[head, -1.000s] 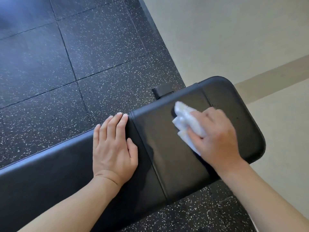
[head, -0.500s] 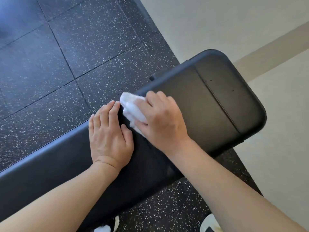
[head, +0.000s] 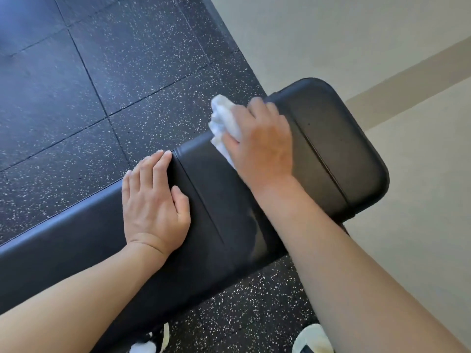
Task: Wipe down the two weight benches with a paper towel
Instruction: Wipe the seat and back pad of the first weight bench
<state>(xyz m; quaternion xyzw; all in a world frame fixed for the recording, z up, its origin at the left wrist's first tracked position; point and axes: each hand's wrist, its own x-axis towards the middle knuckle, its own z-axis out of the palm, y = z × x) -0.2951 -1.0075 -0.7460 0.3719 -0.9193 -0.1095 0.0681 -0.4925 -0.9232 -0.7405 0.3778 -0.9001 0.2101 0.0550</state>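
Both hands are on the weight bench [head: 331, 149]; the left hand [head: 153, 197] lies flat, fingers straight. The right hand [head: 260, 143] grips a crumpled paper towel [head: 224, 118].

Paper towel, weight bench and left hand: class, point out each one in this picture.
paper towel [head: 224, 115], head view, on the crumpled white wad beyond the knuckles.
weight bench [head: 339, 149], head view, on the bare end pad.
left hand [head: 153, 197], head view, on its back.

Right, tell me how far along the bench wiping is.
Done: a wiped streak shows on the bench pad. In hand: the right hand presses the paper towel at the pad's far edge; the left hand rests flat. Left: no second bench is in view.
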